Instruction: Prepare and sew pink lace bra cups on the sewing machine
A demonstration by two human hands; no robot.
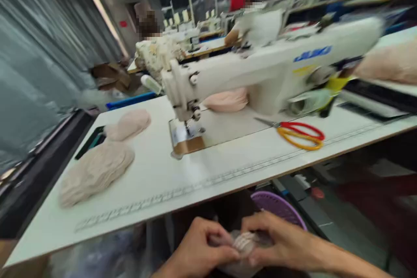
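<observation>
Below the table's front edge, my left hand (202,247) and my right hand (280,243) are closed together on a small pale pink fabric piece (244,243), fingers pinching it from both sides. A clear plastic wrap seems to surround it. A purple basket (276,206) sits just behind my right hand. Two stacks of similar pink fabric pieces (97,169) (128,124) lie on the white sewing table (156,178) at the left. The picture is smeared by motion.
A white sewing machine (260,69) stands on the table, with red and yellow scissors (299,134) to its right. More pink fabric (226,100) lies behind the machine and at the far right (387,63). Another person (153,47) sits at a bench behind.
</observation>
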